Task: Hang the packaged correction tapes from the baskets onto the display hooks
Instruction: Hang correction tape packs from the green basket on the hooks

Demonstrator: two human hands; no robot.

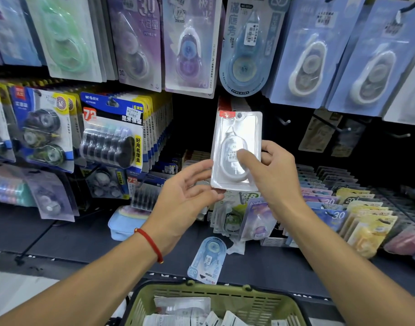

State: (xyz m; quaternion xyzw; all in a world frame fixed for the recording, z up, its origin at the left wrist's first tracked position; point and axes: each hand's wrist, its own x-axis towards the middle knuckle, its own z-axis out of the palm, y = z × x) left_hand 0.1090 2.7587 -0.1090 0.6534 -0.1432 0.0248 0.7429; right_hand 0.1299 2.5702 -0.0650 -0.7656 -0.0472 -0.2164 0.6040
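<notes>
My right hand [276, 171] pinches a clear blister-packed correction tape [235, 137] with a red top strip, thumb on its front, held upright before the dark display wall. My left hand [185, 196] is open, its fingertips under the pack's lower left corner. The pack's hang hole sits level with the front of a row of similar packs behind it. A bare hook [285, 121] juts out to the right. A green basket [296, 309] at the bottom holds several more packaged tapes.
Rows of hung correction tape packs fill the wall above and left. A blue round-topped pack [207, 260] lies loose on the dark shelf. Several colourful packs [343, 208] stand in trays at right. A blue pouch [124, 223] rests on the shelf.
</notes>
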